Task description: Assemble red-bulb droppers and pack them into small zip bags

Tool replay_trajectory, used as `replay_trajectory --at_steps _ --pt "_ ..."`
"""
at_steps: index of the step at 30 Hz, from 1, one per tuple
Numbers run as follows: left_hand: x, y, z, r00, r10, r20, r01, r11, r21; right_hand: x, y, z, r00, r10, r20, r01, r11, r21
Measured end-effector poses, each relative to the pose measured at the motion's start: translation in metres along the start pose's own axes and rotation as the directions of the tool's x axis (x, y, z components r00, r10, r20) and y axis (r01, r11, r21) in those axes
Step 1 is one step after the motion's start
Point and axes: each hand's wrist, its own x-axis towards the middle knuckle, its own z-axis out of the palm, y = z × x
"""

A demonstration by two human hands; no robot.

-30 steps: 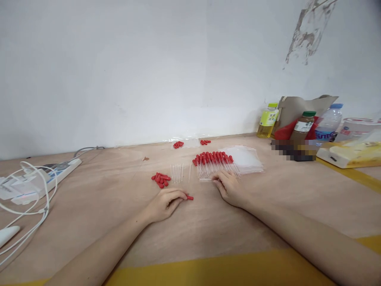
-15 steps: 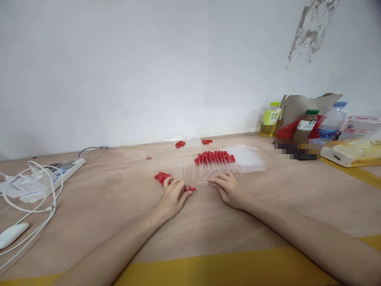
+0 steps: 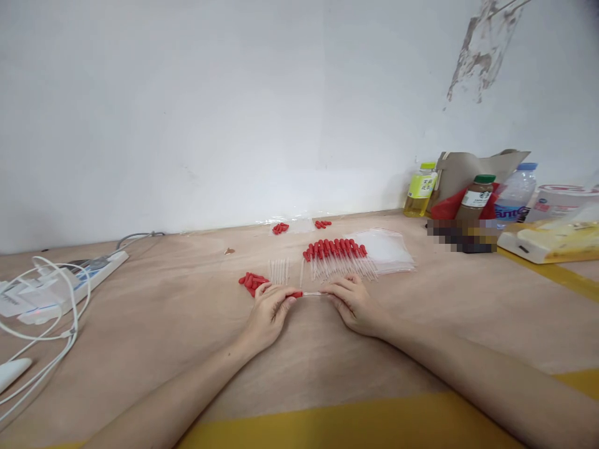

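Observation:
Between the fingers of my left hand [image 3: 267, 313] is a red rubber dropper bulb [image 3: 298, 294], pointing right. My right hand [image 3: 352, 304] pinches a thin clear glass tube [image 3: 312, 294], whose left end meets the bulb's mouth; how far it sits inside is not visible. Left of my left hand lies a pile of loose red bulbs [image 3: 253, 280]. Beyond the hands several bare glass tubes [image 3: 279, 272] lie side by side, with one more tube [image 3: 302, 273] apart. A row of droppers with red bulbs [image 3: 336, 249] lies just beyond my right hand.
Clear plastic bags [image 3: 386, 249] lie right of the droppers. Small groups of red bulbs [image 3: 281, 229] rest near the wall. A power strip [image 3: 105, 274] with white cables [image 3: 70, 337] is at left. Bottles [image 3: 476, 198], a paper bag [image 3: 496, 163] and a tissue pack [image 3: 547, 240] stand at right.
The bulb and the glass tube, apart before, now meet end to end. My right hand has brought the tube slightly left and down. The view has shifted slightly.

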Motion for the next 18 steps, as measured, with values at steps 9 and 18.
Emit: replay_trajectory --at_steps 9,18 --pt "-0.0023 0.0008 0.004 0.999 0.038 -0.026 -0.043 0.982 -0.183 0.0013 -0.0011 0.0017 0.998 -0.068 0.012 0.068 0.997 0.025" --pt "-0.0068 -0.0033 0.0038 0.999 -0.035 0.029 0.043 0.939 -0.341 0.001 0.0009 0.0004 0.998 -0.057 0.034 0.055 0.996 0.064"
